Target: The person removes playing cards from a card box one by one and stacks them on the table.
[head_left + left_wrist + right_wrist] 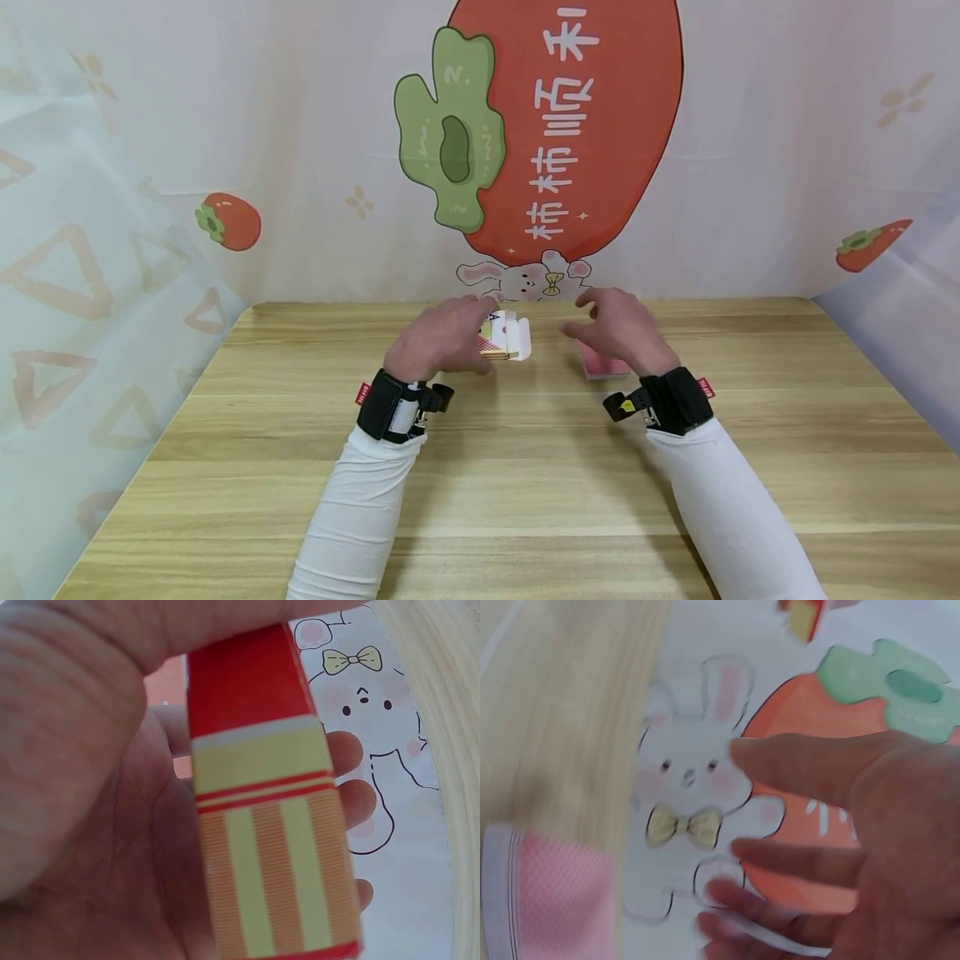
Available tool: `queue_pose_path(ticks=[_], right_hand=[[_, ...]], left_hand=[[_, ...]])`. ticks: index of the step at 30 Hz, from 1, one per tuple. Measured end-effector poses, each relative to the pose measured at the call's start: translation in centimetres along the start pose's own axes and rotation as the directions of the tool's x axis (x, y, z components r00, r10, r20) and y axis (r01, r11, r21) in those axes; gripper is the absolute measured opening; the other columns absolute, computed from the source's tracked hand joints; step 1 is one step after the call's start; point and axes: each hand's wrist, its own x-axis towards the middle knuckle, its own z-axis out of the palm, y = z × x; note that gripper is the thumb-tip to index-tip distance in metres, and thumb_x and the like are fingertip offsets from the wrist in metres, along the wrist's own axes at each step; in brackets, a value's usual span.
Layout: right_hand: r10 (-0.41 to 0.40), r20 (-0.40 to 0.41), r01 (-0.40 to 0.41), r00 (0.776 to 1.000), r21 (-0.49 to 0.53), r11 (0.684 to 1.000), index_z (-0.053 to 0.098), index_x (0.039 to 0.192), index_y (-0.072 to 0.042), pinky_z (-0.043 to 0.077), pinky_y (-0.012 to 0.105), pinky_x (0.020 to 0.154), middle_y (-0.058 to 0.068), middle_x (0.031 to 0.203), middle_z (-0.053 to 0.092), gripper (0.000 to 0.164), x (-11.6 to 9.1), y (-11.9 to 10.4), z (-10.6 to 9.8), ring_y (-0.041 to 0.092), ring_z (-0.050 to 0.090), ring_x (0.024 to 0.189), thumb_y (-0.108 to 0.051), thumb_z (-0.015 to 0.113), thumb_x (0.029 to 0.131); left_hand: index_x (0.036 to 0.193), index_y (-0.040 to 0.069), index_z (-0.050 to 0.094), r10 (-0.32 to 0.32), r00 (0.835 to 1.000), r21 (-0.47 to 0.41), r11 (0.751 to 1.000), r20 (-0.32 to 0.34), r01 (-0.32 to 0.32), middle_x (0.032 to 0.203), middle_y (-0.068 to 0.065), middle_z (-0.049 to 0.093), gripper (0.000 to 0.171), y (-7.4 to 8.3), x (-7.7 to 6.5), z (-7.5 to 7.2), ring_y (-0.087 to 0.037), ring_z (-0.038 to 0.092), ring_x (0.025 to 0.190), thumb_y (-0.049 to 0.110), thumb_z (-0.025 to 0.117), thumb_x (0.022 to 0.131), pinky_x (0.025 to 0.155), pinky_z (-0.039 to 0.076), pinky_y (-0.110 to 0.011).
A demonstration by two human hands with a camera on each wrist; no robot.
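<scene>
White sleeves (pixel 360 508) fill our near view. Our left hand (pixel 442 337) grips card box (pixel 506 336) above table (pixel 525 467), flap open toward right, likely for easy access to mouth. Our right hand (pixel 618 329) hovers loose, fingers spread, empty, over card stack (pixel 597 363). Left wrist view alone shows box's striped side (pixel 277 862); right wrist view shows stack's pink back (pixel 555 900).

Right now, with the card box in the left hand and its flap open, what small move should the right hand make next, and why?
Probably lower the right hand onto the deck of cards lying on the table just beneath it and pinch it. The hand hovers empty with relaxed fingers, while the left hand grips the card box, flap open toward the right.
</scene>
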Motion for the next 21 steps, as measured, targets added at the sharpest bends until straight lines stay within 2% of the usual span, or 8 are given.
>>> queue_pose_path(ticks=[3,7,9,11,14,21], right_hand=[[-0.119,-0.056,0.126,0.991,0.156,0.98,0.069,0.12,-0.003,0.05,0.043,0.082,0.015,0.109,0.066,0.038,-0.2,-1.0,-0.1,0.031,0.059,0.1,-0.027,0.075,0.092],[-0.243,-0.106,0.265,0.964,0.344,0.901,0.073,0.112,-0.005,0.05,0.041,0.078,0.008,0.1,0.068,0.024,-0.7,-2.5,0.0,0.025,0.061,0.092,-0.017,0.076,0.092],[-0.297,-0.121,0.32,0.947,0.385,0.866,0.075,0.11,-0.005,0.05,0.041,0.077,0.006,0.099,0.069,0.019,-1.0,-3.3,0.2,0.023,0.061,0.089,-0.013,0.075,0.092],[-0.33,-0.127,0.353,0.935,0.396,0.848,0.076,0.107,-0.007,0.05,0.04,0.077,0.004,0.098,0.07,0.016,-1.1,-3.8,0.4,0.021,0.061,0.087,-0.011,0.075,0.091],[-0.346,-0.129,0.369,0.929,0.379,0.849,0.076,0.103,-0.008,0.05,0.038,0.076,0.002,0.096,0.07,0.012,-1.4,-4.4,0.7,0.02,0.061,0.085,-0.01,0.076,0.091],[-0.283,-0.127,0.31,0.951,0.387,0.868,0.077,0.095,-0.009,0.05,0.034,0.068,0.002,0.085,0.069,0.009,-1.6,-4.7,1.1,0.021,0.06,0.076,-0.016,0.079,0.089]], left_hand=[[0.145,0.009,0.047,0.002,1.0,0.004,1.0,-0.006,-0.002,0.123,-0.009,0.062,0.084,0.0,0.0,0.0,-0.025,0.058,0.107,0.027,0.089,0.076,0.09,0.052,-0.043],[0.145,0.011,0.047,0.007,1.0,-0.004,1.0,-0.03,-0.007,0.117,-0.008,0.061,0.083,0.0,0.2,0.0,-0.024,0.058,0.101,0.027,0.089,0.075,0.084,0.053,-0.041],[0.145,0.011,0.048,0.013,0.999,-0.009,1.0,-0.048,-0.014,0.114,-0.007,0.061,0.083,-0.1,0.3,0.0,-0.024,0.057,0.099,0.027,0.09,0.075,0.082,0.052,-0.04],[0.144,0.012,0.049,0.023,0.998,-0.008,1.0,-0.067,-0.023,0.112,-0.006,0.061,0.082,-0.1,0.3,0.1,-0.023,0.057,0.098,0.026,0.089,0.074,0.081,0.052,-0.039],[0.142,0.012,0.051,0.034,0.995,-0.01,0.999,-0.093,-0.035,0.11,-0.005,0.06,0.078,-0.2,0.3,0.1,-0.022,0.057,0.097,0.026,0.088,0.075,0.081,0.051,-0.038],[0.132,0.01,0.053,0.086,0.984,-0.049,0.994,-0.154,-0.094,0.107,-0.003,0.058,0.069,-0.2,0.4,0.0,-0.02,0.057,0.095,0.025,0.088,0.075,0.081,0.051,-0.035]])
